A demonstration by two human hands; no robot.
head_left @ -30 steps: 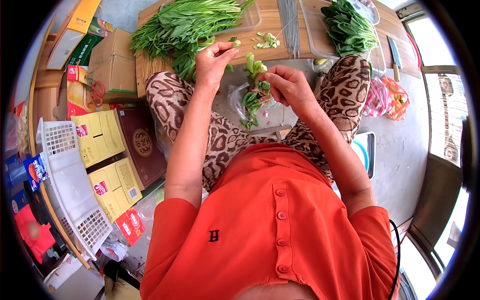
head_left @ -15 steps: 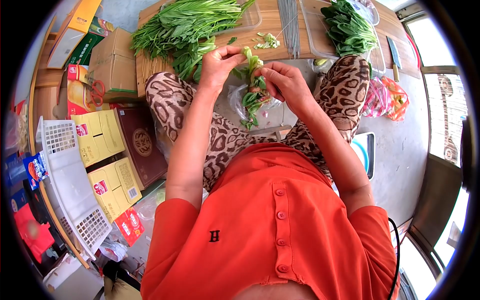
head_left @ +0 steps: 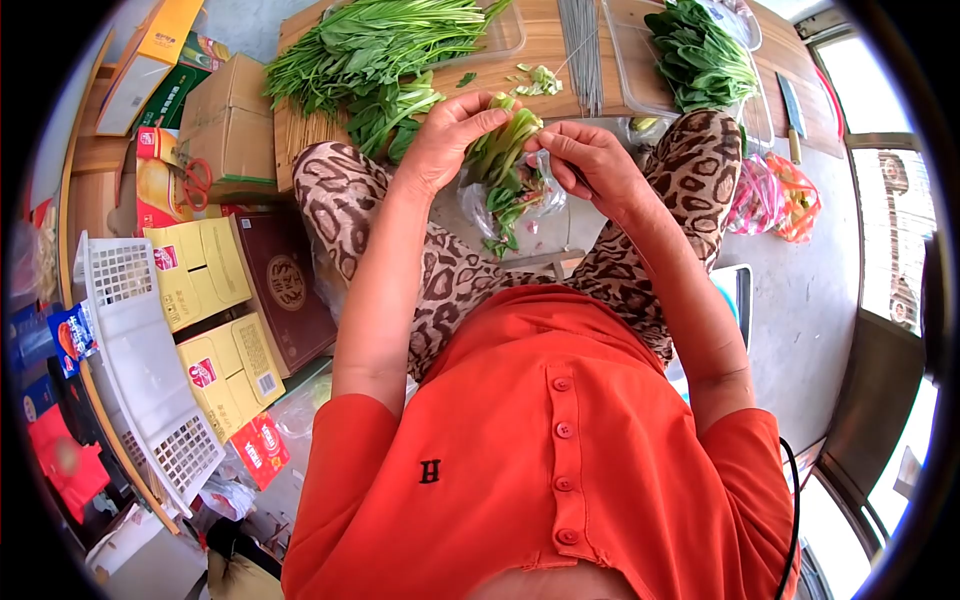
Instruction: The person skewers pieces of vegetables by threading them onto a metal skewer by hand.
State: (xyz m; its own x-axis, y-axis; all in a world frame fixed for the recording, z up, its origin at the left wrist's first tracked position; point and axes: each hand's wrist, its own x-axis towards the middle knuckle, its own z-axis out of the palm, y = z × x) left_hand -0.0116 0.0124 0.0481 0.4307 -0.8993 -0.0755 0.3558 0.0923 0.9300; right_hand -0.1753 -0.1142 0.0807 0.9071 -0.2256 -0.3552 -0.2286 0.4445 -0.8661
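Note:
My left hand (head_left: 445,145) is closed around the pale base of a leafy green vegetable (head_left: 508,145), held up between my knees with its leaves hanging down. My right hand (head_left: 592,165) pinches at the outer edge of the same vegetable, thumb against forefinger. Below both hands, a clear plastic bag (head_left: 545,200) holds leaf scraps (head_left: 508,222). Beyond them on the wooden table lie pale cut trimmings (head_left: 540,80) and a bundle of thin grey sticks (head_left: 582,50).
Long-stemmed greens (head_left: 385,40) are heaped at the table's left, and darker leafy greens (head_left: 700,55) fill a clear tray at right. A knife (head_left: 790,105) lies near the right edge. Cardboard boxes (head_left: 230,120) and a white basket (head_left: 140,350) stand at left.
The vegetable has turned in my hands and its stalks now fan out toward the right hand. My right hand has shifted slightly right; my left hand stays at the base.

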